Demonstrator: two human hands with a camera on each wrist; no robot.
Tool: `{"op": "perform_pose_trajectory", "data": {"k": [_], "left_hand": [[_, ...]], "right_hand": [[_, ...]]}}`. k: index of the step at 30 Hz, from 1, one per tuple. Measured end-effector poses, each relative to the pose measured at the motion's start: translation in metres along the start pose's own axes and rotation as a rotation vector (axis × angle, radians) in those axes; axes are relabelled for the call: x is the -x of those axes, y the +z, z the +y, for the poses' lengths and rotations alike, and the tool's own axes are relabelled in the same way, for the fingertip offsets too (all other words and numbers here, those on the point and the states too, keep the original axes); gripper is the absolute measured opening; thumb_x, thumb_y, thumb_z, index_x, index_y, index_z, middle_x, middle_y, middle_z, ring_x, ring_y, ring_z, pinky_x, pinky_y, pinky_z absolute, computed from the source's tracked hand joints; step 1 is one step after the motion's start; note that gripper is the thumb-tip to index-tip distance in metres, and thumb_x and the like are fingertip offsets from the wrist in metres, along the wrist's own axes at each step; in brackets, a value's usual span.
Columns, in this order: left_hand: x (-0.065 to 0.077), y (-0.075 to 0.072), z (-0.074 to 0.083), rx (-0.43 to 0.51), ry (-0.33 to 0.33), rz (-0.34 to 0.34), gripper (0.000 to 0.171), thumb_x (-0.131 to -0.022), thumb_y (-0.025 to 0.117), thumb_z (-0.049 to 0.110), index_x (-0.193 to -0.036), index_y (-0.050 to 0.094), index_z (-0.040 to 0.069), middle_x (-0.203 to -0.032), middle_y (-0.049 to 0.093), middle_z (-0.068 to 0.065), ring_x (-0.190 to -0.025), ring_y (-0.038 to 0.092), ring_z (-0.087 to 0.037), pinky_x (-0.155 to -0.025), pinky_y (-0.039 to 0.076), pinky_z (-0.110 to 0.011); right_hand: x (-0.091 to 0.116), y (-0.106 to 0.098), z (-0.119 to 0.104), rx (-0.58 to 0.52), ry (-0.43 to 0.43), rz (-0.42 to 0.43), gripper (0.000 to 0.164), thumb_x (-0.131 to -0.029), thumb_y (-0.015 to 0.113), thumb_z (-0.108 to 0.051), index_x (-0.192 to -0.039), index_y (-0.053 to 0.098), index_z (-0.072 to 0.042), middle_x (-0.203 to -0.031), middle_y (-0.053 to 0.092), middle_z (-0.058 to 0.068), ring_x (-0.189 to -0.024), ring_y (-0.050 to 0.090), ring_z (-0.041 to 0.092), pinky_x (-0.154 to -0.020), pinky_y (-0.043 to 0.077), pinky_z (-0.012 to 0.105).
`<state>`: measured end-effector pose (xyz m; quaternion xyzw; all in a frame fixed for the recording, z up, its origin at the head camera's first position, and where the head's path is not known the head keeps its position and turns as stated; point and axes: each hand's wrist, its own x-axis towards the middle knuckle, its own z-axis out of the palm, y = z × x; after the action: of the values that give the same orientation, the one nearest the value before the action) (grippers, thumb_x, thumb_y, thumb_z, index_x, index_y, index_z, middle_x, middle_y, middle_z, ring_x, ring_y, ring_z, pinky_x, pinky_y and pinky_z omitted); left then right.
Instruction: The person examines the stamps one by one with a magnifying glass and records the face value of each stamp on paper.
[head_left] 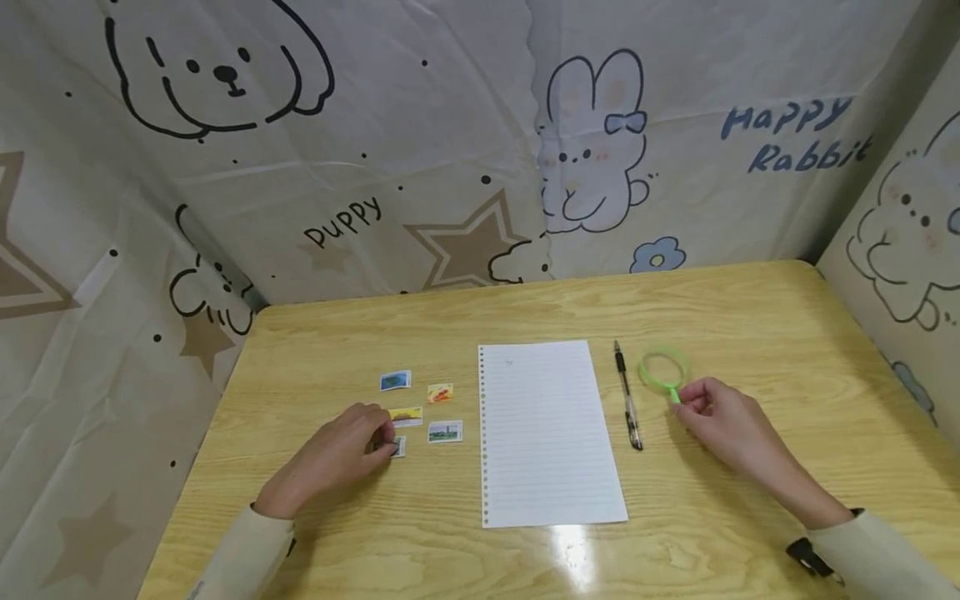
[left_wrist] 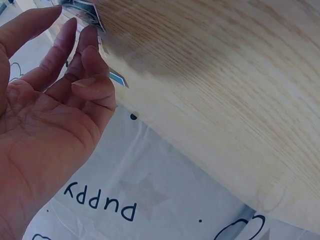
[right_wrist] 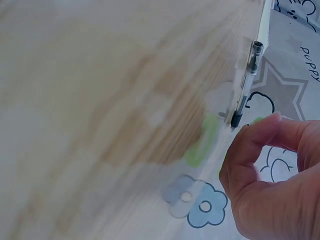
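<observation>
My right hand (head_left: 723, 421) pinches the short handle of a green-rimmed magnifying glass (head_left: 672, 396) between thumb and fingers. In the right wrist view the same hand (right_wrist: 270, 165) hides most of the magnifying glass. At the left, my left hand (head_left: 341, 446) rests low over the table, its fingertips at a small dark-toned stamp (head_left: 401, 448) that they partly cover. The left wrist view shows the thumb and fingers (left_wrist: 67, 55) a little apart beside this stamp (left_wrist: 82, 12). Just above it lies a yellow stamp (head_left: 406, 416), overlapped by the fingers.
A blue stamp (head_left: 395, 381), an orange-yellow stamp (head_left: 440, 393) and a green landscape stamp (head_left: 445, 431) lie near the left hand. Lined paper (head_left: 551, 433) occupies the middle of the wooden table (head_left: 375, 333). A black pen (head_left: 628, 396) lies between paper and magnifying glass. Printed cloth (head_left: 450, 150) hangs behind.
</observation>
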<state>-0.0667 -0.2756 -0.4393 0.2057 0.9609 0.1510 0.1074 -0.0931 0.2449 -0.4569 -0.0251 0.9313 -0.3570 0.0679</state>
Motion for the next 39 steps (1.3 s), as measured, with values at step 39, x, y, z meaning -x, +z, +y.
{"op": "perform_pose_trajectory", "data": {"k": [39], "left_hand": [[-0.053,0.016,0.058,-0.002,0.309,0.114,0.059,-0.093,0.089,0.043,-0.129,0.065,0.004,-0.137,0.060,-0.009,-0.120,0.055,-0.030,-0.096,0.053,-0.047]], "right_hand": [[-0.007,-0.004,0.006,-0.004,0.082,-0.141,0.039,-0.105,0.071,-0.026,-0.119,0.054,0.006,-0.088,0.067,0.008,-0.069,0.063,0.021,-0.060,0.050,0.034]]}}
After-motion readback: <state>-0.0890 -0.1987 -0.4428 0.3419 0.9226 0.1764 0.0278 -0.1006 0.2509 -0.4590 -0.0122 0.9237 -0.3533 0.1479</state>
